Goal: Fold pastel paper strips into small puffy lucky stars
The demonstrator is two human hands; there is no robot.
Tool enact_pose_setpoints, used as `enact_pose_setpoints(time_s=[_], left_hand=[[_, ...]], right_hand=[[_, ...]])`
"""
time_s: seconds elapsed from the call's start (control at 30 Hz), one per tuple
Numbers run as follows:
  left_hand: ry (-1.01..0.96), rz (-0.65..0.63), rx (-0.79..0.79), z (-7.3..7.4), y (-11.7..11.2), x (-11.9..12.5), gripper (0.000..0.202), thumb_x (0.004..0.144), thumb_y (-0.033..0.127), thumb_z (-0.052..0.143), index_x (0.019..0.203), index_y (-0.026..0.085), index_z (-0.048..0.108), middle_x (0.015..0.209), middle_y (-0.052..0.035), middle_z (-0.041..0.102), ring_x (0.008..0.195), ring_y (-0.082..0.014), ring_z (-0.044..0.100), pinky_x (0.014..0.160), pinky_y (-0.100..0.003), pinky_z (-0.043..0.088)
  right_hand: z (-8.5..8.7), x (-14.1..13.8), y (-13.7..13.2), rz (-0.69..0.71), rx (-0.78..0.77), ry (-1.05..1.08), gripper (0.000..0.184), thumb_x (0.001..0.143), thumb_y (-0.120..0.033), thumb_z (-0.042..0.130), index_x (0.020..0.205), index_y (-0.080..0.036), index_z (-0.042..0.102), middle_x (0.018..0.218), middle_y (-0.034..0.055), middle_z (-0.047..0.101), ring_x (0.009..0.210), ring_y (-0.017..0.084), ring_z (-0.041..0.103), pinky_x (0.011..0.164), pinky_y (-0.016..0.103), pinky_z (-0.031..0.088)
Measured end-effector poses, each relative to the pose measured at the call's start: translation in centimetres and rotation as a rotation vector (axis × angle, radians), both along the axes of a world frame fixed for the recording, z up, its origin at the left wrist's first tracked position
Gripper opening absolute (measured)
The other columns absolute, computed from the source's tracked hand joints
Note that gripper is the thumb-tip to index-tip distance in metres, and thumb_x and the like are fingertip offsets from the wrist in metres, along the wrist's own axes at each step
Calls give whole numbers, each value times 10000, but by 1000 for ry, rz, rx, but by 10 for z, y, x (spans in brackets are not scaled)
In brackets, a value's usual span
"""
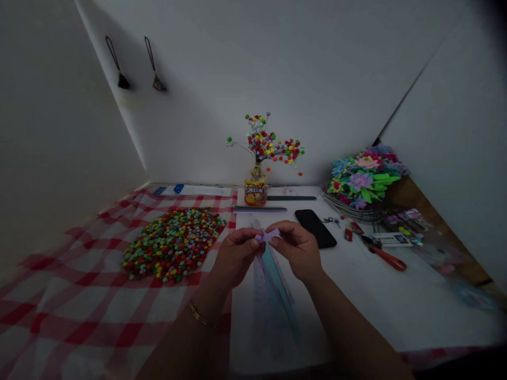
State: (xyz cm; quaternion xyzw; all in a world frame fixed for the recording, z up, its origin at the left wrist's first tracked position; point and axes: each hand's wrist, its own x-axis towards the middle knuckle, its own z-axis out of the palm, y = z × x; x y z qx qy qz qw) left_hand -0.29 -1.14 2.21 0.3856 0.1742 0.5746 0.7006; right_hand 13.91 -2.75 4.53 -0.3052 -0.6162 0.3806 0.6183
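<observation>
My left hand (236, 254) and my right hand (298, 248) meet over the table's middle, both pinching a small pale purple paper strip (268, 235) between thumb and fingers. Under the hands lies a bundle of long pastel paper strips (273, 295), running toward me. A wide heap of small colourful folded paper stars (173, 244) rests on the red-and-white checked cloth (71, 295) to the left of my left hand. A gold bracelet sits on my left wrist.
A bottle holding a wire tree of coloured stars (257, 184) stands at the back centre. A black phone (315, 228) lies right of my hands. Orange-handled scissors (384, 256), a basket of paper flowers (363, 179) and small clutter fill the right side.
</observation>
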Motion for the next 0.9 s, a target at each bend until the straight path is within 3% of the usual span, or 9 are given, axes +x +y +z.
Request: enact_pose_setpoints(time_s=[0.27,0.57,0.9], left_hand=[[-25,-54,-21,2,-2,1,185,552,235,778,705,167,700,604,-6,632,568,-97,534,549,-234,390],[-76,-69,-76,0,1,-1,158,576,199,764,714,159,699,642,-6,667,565,-77,562,576,-213,436],[20,-17,-32,0,2,-4,141,595,200,750,717,154,696,619,-10,639,564,-89,549,549,-218,429]], right_hand=[[-8,-3,-1,-58,102,28,236,704,-156,665,892,-267,577,830,9,645,795,163,592,767,348,464],[-1,1,0,-212,407,-349,187,736,-124,602,842,-270,651,801,21,677,800,191,584,789,392,440],[0,3,0,-256,431,-474,166,735,-148,597,829,-268,662,782,28,662,815,199,561,778,392,422]])
